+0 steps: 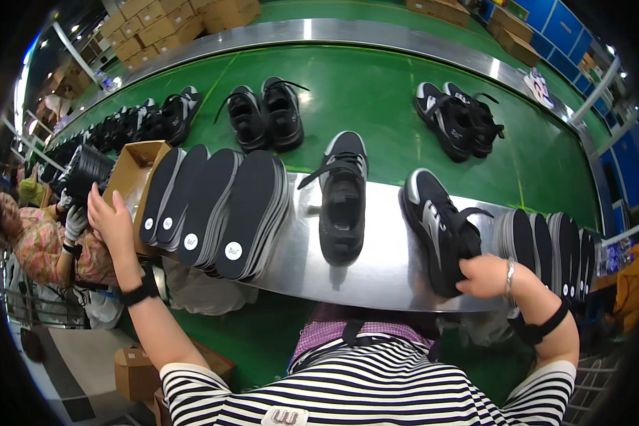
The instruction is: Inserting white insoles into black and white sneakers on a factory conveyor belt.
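Note:
My right hand [485, 275] has its fingers closed at the heel of a black and silver sneaker [433, 220], which rests on the metal table edge with its toe pointing away. Left of it a second black sneaker [343, 202] lies toe-away, its laces loose and no hand on it. My left hand [111, 221] is raised at the far left with fingers apart and nothing in it. It is nearest to an open cardboard box [129, 174]. Beside that box lie stacks of black insoles [252, 209] with round white stickers.
More insole stacks [562, 245] lie at the right end. Beyond, on the green belt [362, 85], stand two pairs of black sneakers [282, 113] and, at left, a long row of shoes [174, 117]. A gloved co-worker [50, 241] is at the far left.

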The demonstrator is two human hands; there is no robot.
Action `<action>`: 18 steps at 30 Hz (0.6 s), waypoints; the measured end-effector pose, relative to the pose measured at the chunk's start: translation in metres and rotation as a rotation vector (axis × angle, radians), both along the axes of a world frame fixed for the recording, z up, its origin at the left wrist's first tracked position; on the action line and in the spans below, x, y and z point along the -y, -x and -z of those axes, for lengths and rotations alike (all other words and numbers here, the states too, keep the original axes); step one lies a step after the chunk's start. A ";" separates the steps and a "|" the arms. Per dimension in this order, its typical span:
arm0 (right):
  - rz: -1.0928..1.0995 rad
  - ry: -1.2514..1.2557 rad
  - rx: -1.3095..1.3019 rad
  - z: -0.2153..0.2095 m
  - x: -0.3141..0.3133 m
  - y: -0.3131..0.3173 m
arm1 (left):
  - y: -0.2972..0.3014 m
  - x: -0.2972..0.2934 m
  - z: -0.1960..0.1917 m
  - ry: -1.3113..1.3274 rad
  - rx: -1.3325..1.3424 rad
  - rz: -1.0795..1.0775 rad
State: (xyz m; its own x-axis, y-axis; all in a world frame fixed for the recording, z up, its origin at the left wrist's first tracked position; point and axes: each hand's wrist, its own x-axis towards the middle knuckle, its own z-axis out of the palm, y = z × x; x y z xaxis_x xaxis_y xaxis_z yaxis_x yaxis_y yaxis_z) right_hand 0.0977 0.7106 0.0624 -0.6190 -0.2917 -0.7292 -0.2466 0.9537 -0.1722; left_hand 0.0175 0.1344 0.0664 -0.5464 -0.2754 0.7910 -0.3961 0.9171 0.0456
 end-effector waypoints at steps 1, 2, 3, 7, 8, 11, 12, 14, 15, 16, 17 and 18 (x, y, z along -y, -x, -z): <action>0.034 -0.027 0.005 0.000 0.005 0.006 | -0.010 -0.036 -0.013 -0.130 -0.039 0.280; 0.034 -0.021 0.015 0.000 0.008 0.010 | -0.023 -0.076 -0.021 -0.432 0.035 0.462; 0.074 -0.045 0.116 0.000 0.010 0.015 | -0.037 -0.117 -0.021 -0.661 0.061 0.759; 0.092 -0.046 0.129 0.002 0.008 0.018 | -0.061 -0.240 -0.002 -0.420 0.475 1.169; 0.097 -0.047 0.125 0.002 0.006 0.016 | -0.059 -0.262 0.008 -0.417 0.496 1.229; 0.076 -0.001 -0.020 0.002 0.005 0.004 | -0.050 -0.310 0.031 -0.410 0.584 1.126; 0.092 0.024 -0.093 0.000 0.005 -0.001 | -0.055 -0.320 0.035 -0.408 0.512 1.207; 0.014 0.008 -0.351 -0.006 0.008 -0.014 | -0.068 -0.339 0.041 -0.476 0.511 1.309; -0.045 -0.018 -0.513 -0.009 0.010 -0.022 | -0.075 -0.343 0.042 -0.494 0.555 1.385; -0.040 0.013 -0.523 -0.014 0.011 -0.027 | -0.079 -0.347 0.042 -0.662 0.609 1.479; -0.044 0.133 -0.705 -0.018 0.012 -0.032 | -0.083 -0.349 0.042 -0.841 0.690 1.580; -0.068 0.274 -0.908 -0.022 0.014 -0.036 | -0.083 -0.348 0.042 -0.953 0.658 1.577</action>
